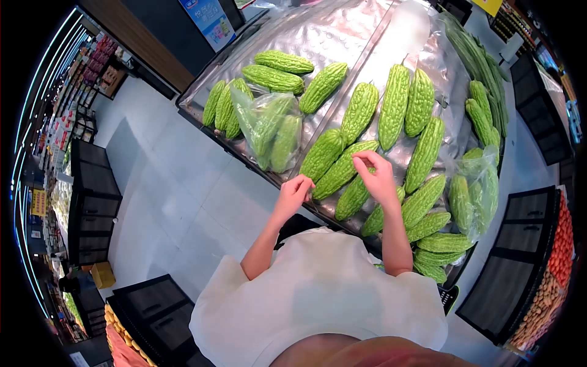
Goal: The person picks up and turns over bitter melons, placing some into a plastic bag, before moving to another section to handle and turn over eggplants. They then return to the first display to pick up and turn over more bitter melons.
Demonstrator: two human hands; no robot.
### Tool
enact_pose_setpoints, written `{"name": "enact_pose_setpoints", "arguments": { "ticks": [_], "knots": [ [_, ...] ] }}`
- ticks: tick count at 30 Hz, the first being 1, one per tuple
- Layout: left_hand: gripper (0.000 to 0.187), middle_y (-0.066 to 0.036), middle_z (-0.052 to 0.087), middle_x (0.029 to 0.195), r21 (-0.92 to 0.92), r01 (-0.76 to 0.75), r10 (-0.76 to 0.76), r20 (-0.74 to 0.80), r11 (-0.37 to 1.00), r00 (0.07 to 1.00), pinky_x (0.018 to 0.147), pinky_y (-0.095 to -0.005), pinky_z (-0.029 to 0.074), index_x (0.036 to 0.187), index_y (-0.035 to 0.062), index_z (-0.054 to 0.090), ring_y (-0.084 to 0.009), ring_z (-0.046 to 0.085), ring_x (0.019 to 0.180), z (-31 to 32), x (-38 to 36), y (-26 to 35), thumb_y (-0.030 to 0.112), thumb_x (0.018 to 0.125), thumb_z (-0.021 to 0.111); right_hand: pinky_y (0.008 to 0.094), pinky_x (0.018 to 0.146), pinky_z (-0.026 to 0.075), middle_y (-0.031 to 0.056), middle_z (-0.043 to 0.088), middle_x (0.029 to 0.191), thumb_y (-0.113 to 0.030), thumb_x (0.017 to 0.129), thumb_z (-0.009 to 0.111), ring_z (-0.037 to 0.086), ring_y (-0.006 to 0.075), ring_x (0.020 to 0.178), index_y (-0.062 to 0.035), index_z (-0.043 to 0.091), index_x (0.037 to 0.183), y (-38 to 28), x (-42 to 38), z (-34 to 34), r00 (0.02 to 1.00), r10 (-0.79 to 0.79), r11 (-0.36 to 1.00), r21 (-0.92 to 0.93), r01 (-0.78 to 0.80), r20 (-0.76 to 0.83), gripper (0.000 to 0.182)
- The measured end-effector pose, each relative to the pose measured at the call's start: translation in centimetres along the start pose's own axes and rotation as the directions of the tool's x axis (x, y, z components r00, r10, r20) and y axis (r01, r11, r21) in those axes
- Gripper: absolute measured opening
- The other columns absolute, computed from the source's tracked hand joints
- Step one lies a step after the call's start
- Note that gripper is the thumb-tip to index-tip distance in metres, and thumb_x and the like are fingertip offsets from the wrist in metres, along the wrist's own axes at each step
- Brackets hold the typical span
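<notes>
Green, bumpy bitter melons [345, 170] lie on a silvery display surface in front of me. My left hand [296, 192] has its fingers curled closed, close to the near ends of two of these melons. My right hand [377, 177] hovers over or touches the upper part of one, its fingers bent in toward the thumb. Whatever either hand may pinch is too small or hidden to make out. Between and just beyond the hands rests another bitter melon [322, 154]. More lie to the right, including a long bitter melon [425, 154].
Bagged bitter melons in clear plastic [269, 131] sit at the stand's left edge, with another bag [476, 192] at the right. Long green vegetables [474, 61] line the far right side. Dark produce stands [510, 263] flank the tiled floor [177, 196].
</notes>
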State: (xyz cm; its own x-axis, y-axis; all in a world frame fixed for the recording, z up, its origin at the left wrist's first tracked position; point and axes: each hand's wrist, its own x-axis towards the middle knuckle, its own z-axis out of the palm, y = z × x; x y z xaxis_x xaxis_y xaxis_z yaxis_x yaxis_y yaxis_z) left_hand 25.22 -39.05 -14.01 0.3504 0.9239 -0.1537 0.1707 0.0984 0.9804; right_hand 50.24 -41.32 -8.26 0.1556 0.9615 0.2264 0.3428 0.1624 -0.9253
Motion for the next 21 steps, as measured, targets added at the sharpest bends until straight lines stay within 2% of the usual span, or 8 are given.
{"name": "enact_pose_setpoints", "arguments": {
  "ticks": [1,3,4,5,8,13,15,21],
  "knots": [
    [0.033,0.001,0.055,0.061,0.058,-0.065,0.067,-0.021,0.996,0.998,0.051,-0.0239,0.039,0.079,0.0031,0.064,-0.0060,0.050,0.053,0.3,0.7,0.9,0.025,0.103,0.057,0.0303,0.075,0.052,0.0084,0.067,0.083,-0.020,0.096,0.067,0.066,0.0176,0.079,0.0015,0.068,0.109,0.2,1.2,0.2,1.000,-0.004,1.000,-0.006,0.004,0.000,0.025],
    [0.033,-0.001,0.054,0.060,0.146,-0.110,0.106,0.037,0.983,0.994,0.052,-0.0259,0.040,0.079,0.0013,0.062,-0.0069,0.049,0.054,0.7,2.2,1.9,0.024,0.103,0.058,0.0413,0.092,0.050,0.0175,0.066,0.104,-0.023,0.091,0.071,0.064,0.0321,0.100,0.0021,0.060,0.122,1.2,3.5,0.8,0.975,-0.144,0.912,-0.404,0.065,-0.169,0.042],
    [0.033,-0.003,0.053,0.059,0.239,-0.153,0.133,0.099,0.959,0.986,0.052,-0.0278,0.040,0.079,-0.0006,0.060,-0.0078,0.048,0.055,0.7,3.0,2.3,0.024,0.102,0.059,0.0485,0.101,0.044,0.0234,0.056,0.126,-0.026,0.090,0.072,0.053,0.0409,0.118,0.0036,0.046,0.138,1.3,4.4,1.1,0.983,-0.048,0.911,-0.411,-0.030,-0.178,0.062],
    [0.034,-0.005,0.052,0.059,0.332,-0.201,0.153,0.165,0.921,0.974,0.053,-0.0297,0.040,0.079,-0.0024,0.058,-0.0086,0.048,0.056,0.5,3.7,2.8,0.023,0.101,0.060,0.0485,0.101,0.044,0.0234,0.056,0.126,-0.026,0.090,0.072,0.053,0.0409,0.118,0.0036,0.046,0.138,1.8,5.2,1.7,0.980,-0.058,0.910,-0.413,-0.026,-0.189,0.062],
    [0.036,-0.008,0.044,0.055,0.269,-0.269,0.190,0.286,0.925,0.939,0.049,-0.0353,0.033,0.075,-0.0033,0.054,-0.0116,0.036,0.053,1.1,6.2,4.2,0.022,0.100,0.062,0.0490,0.103,0.043,0.0294,0.046,0.136,-0.030,0.090,0.071,0.046,0.0447,0.124,0.0091,0.030,0.147,3.7,7.5,3.8,0.900,-0.215,0.800,-0.597,-0.061,-0.380,0.080],
    [0.040,-0.007,0.039,0.053,0.260,-0.323,0.194,0.421,0.910,0.886,0.049,-0.0356,0.032,0.072,-0.0038,0.051,-0.0106,0.033,0.053,-0.1,8.4,5.8,0.022,0.100,0.062,0.0504,0.101,0.046,0.0295,0.046,0.137,-0.032,0.089,0.072,0.048,0.0456,0.124,0.0068,0.026,0.150,3.4,9.7,6.5,0.869,-0.070,0.741,-0.609,-0.284,-0.490,0.086],
    [0.041,-0.006,0.039,0.054,0.200,-0.315,0.194,0.464,0.928,0.865,0.049,-0.0350,0.031,0.071,-0.0040,0.051,-0.0097,0.033,0.054,-1.0,9.0,6.3,0.023,0.100,0.062,0.0517,0.099,0.047,0.0300,0.044,0.140,-0.033,0.089,0.073,0.052,0.0477,0.122,0.0035,0.023,0.152,3.5,10.4,7.2,0.827,0.102,0.806,-0.441,-0.394,-0.552,0.089],
    [0.035,-0.001,0.048,0.061,0.134,-0.313,0.226,0.440,0.940,0.869,0.054,-0.0300,0.037,0.075,-0.0024,0.056,-0.0073,0.040,0.060,-2.4,9.9,7.8,0.021,0.100,0.062,0.0519,0.103,0.045,0.0335,0.048,0.139,-0.034,0.083,0.079,0.053,0.0496,0.123,-0.0009,0.021,0.154,4.0,10.0,6.6,0.808,0.028,0.883,-0.364,-0.296,-0.589,0.097]
  ]
}}
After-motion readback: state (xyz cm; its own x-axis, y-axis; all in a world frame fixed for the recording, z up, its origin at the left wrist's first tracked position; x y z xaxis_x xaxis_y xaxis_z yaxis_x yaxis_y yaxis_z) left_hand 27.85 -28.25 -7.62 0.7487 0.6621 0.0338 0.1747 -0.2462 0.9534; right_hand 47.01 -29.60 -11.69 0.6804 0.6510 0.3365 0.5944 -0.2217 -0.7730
